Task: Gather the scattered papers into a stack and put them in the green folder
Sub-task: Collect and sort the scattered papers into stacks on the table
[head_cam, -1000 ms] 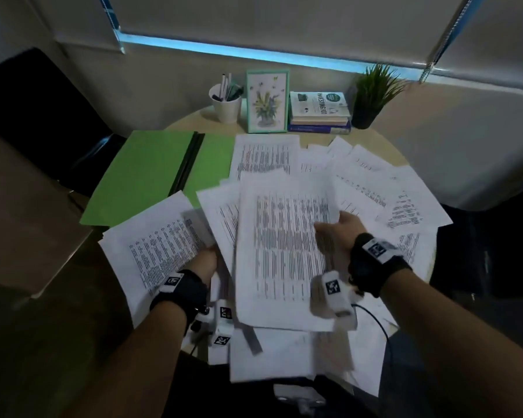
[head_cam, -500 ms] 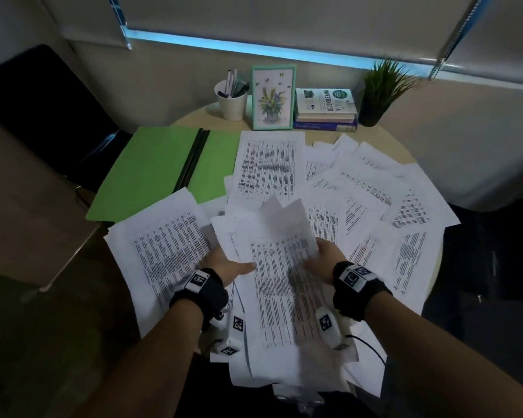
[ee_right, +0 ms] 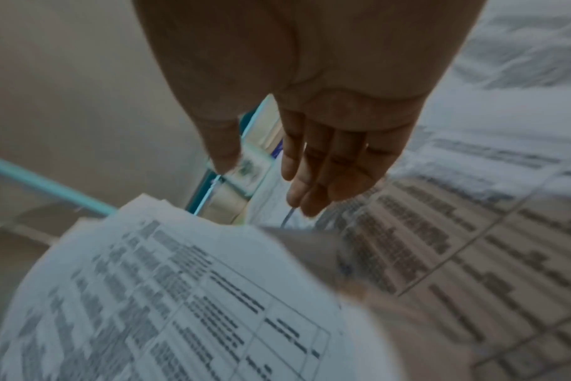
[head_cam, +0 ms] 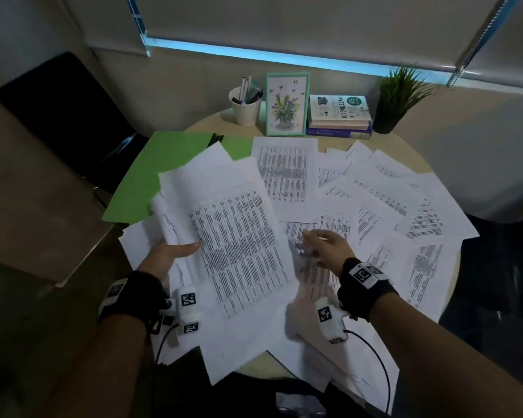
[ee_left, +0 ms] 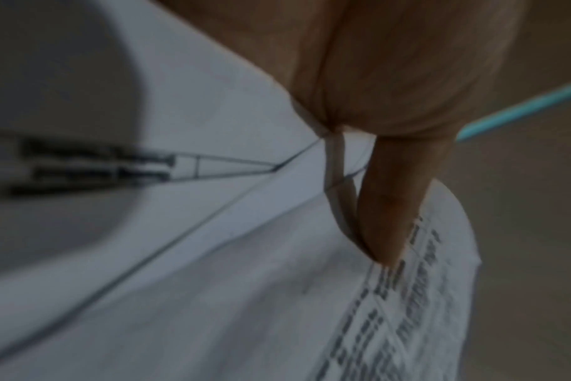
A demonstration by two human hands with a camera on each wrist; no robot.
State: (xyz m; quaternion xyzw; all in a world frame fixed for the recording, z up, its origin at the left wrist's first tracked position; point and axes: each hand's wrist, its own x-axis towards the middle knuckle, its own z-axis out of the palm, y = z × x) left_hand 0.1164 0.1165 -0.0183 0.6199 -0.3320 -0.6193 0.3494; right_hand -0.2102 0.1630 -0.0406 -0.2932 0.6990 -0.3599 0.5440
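Left hand (head_cam: 166, 257) pinches the gathered sheaf (head_cam: 233, 236), lifted off the worktop (head_cam: 405, 146) so new sheets slide under. Right hand (head_cam: 329, 247) spread, empty, over loose papers (head_cam: 390, 200) at right. Green folder (head_cam: 163, 167) lies open far left, ready to receive.

L hand (ee_left: 375, 77) grip pinching papers (ee_left: 245, 296), blurred
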